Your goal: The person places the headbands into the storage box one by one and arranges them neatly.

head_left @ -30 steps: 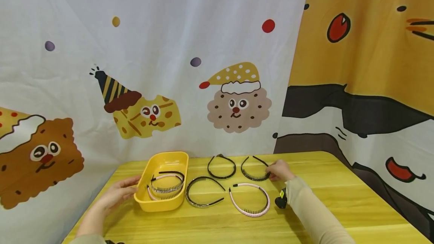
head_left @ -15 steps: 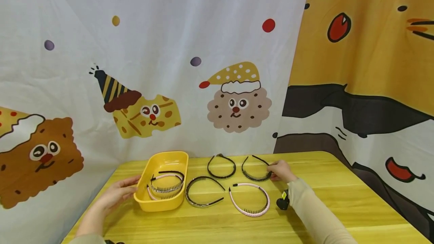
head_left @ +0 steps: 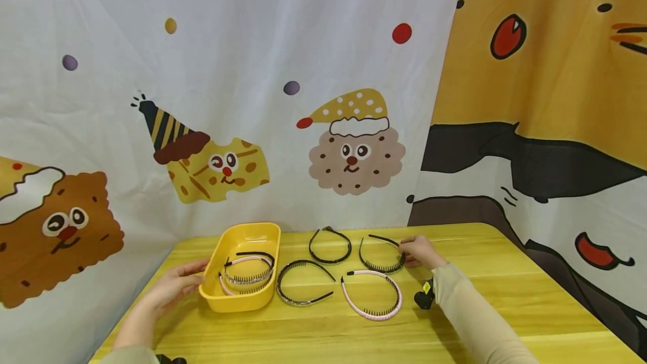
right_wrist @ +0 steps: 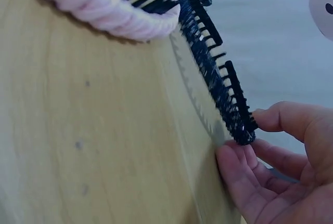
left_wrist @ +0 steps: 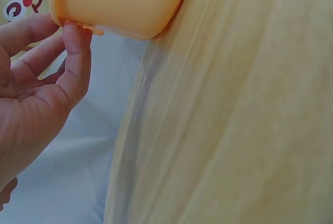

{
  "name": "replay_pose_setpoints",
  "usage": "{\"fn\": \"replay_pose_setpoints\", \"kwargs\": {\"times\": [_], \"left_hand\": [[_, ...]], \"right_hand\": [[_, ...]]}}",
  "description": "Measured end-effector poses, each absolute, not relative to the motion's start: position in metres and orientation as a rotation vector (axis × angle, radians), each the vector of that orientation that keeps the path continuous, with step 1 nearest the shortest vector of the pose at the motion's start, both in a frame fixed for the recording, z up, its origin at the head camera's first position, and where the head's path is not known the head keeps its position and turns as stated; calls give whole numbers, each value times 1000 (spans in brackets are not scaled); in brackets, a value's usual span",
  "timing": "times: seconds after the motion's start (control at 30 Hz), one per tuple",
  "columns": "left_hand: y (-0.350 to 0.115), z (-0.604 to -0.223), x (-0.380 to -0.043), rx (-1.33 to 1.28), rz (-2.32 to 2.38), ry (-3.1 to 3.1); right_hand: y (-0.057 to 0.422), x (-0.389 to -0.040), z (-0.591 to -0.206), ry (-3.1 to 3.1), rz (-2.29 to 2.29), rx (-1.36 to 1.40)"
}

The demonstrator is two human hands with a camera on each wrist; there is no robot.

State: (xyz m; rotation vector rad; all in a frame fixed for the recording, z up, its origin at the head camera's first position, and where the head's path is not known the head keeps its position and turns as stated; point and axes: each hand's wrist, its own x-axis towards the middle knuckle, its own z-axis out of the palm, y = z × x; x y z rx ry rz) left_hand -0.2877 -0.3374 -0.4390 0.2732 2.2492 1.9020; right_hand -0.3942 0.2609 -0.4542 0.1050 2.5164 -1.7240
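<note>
Seemingly at the grasp step, right hand (head_left: 418, 250) pinches the black headband (head_left: 382, 268) well right of the yellow tub (head_left: 241, 304), fingertips nearly together, left hand (head_left: 176, 285) lightly pinching the tub's rim; next move likely calls for a steady lift.

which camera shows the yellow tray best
The head view: it shows the yellow tray nearly whole, headbands inside. The left wrist view catches only part of its outside; the right wrist view shows none.
</note>
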Motion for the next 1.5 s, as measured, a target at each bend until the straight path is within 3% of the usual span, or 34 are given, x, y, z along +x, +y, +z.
{"fn": "replay_pose_setpoints", "kwargs": {"times": [0.93, 1.17, 1.5], "left_hand": [[-334, -432, -284, 289, 1905, 2232], [-334, -432, -283, 306, 1902, 2223], [-338, -436, -287, 315, 1897, 2227]], "right_hand": [[280, -391, -449, 2350, -1746, -145], [278, -393, -447, 2390, -1744, 3], [281, -395, -442, 2393, -1771, -32]]}}
